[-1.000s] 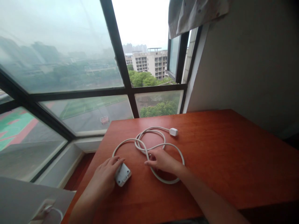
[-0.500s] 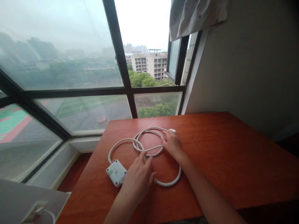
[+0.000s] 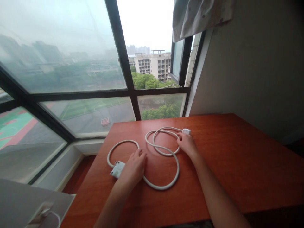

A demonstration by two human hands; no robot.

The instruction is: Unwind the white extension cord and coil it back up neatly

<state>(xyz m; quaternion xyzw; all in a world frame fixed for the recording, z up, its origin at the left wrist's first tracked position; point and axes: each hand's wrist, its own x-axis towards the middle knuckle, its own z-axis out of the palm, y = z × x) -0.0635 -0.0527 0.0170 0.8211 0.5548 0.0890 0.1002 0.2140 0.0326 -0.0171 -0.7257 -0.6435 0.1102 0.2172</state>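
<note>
A thick white cable (image 3: 163, 188) lies in loose loops on the tabletop. Its left end runs into a white square box (image 3: 116, 171) with a pale label, partly covered by my left hand (image 3: 135, 163). That hand has its fingers curled over the cable beside the box, and the stretch under the palm is hidden. Farther right, my right hand (image 3: 186, 144) pinches the smaller coil at its right side. Just beyond those fingers is the white block-shaped end piece (image 3: 186, 131) of the cable, which looks like a plug.
The reddish-brown wooden table (image 3: 225, 158) reaches a dark-framed window (image 3: 133, 91) at the back. A wall (image 3: 249, 69) rises on the right, with a curtain (image 3: 201, 15) at the top. At lower left, a wall socket (image 3: 44, 212) has a white lead plugged in.
My right hand has moved right with the coil and the end piece. My left hand has shifted left, covering more of the box. The loops between the hands have spread apart.
</note>
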